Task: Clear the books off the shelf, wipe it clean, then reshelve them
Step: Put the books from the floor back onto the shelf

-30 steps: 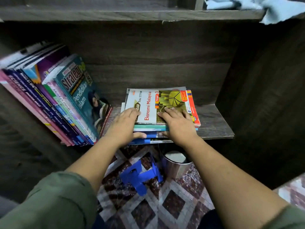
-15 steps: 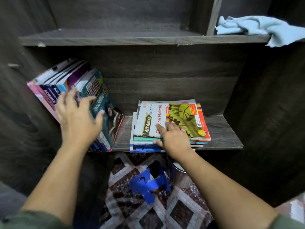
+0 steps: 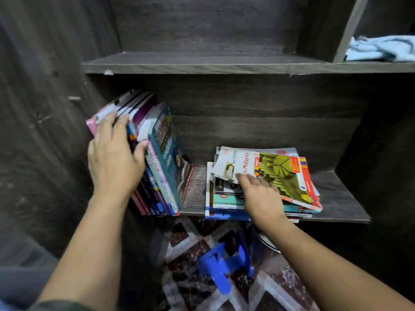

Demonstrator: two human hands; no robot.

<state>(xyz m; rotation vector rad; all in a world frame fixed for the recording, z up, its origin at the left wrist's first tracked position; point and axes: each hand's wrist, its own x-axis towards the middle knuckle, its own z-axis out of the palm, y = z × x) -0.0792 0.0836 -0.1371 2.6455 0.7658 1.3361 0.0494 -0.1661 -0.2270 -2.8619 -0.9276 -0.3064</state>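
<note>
Head, left hand (image 3: pixel 114 162) on leaning books (image 3: pixel 162 153), right hand (image 3: pixel 261 196) on stack (image 3: pixel 226 199)

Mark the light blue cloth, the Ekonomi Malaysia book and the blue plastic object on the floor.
light blue cloth (image 3: pixel 379 49), head view, middle of its crumpled folds.
Ekonomi Malaysia book (image 3: pixel 285 173), head view, green part of its cover.
blue plastic object (image 3: pixel 222 268), head view, its flat middle.
</note>
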